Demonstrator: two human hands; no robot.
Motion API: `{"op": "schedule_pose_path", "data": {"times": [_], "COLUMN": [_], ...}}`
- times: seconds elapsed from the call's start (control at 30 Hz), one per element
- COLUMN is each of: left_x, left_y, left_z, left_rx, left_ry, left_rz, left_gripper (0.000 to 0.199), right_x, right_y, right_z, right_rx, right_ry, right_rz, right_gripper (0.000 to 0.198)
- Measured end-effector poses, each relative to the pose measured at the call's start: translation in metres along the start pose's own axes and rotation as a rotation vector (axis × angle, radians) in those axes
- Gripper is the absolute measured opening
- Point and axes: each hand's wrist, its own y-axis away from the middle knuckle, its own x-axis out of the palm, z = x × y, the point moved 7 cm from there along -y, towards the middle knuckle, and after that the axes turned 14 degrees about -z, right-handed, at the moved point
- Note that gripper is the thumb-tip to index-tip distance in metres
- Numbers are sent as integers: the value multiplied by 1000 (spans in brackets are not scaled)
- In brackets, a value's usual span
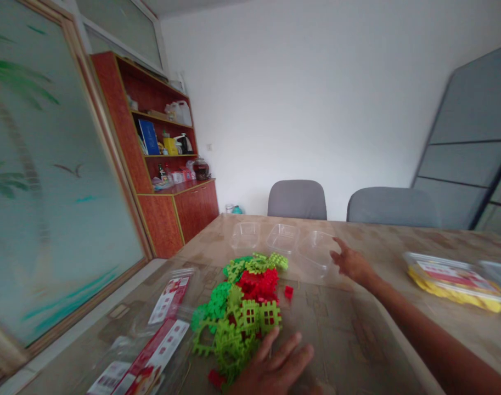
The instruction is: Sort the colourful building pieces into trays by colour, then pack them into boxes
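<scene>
My left hand point(277, 362) rests with its fingers spread at the near edge of a pile of toy building pieces. The pile has lime green gear-edged pieces point(234, 343), darker green pieces point(219, 299) and red pieces point(258, 284). Two window-like squares point(258, 315) lie just beyond my left fingertips. My right hand point(349, 263) reaches across the table, fingers apart, at the right side of a clear plastic tub point(316, 252); whether it touches the rim I cannot tell. Two more clear tubs, one in the middle point(282, 239) and one on the left point(245, 236), stand in the same row.
A small red piece point(288, 292) lies apart from the pile. Clear lids with printed labels point(151, 356) are at the left. A lidded box of yellow pieces point(451, 280) sits at the right. Grey chairs point(297, 199) stand behind the table point(336, 329).
</scene>
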Motion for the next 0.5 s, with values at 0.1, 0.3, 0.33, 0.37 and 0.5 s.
{"op": "schedule_pose_path", "data": {"times": [0.1, 0.3, 0.33, 0.37, 0.5], "left_x": [2, -11, -13, -14, -22], "left_y": [1, 0, -2, -5, -13], "left_z": [3, 15, 19, 23, 30], "left_rx": [122, 108, 70, 31, -40], "left_ry": [-255, -262, -250, -246, -239], "left_rz": [7, 143, 152, 154, 159], "left_gripper": [28, 41, 42, 41, 39], "right_x": [16, 35, 38, 41, 48], "right_y": [-6, -10, -10, -10, -7], "right_z": [-7, -7, -7, -6, -6], "right_rx": [43, 75, 75, 75, 70], "right_ry": [-85, -319, -356, -389, -460], "right_rz": [34, 44, 45, 44, 15], "right_gripper": [53, 75, 77, 78, 78]}}
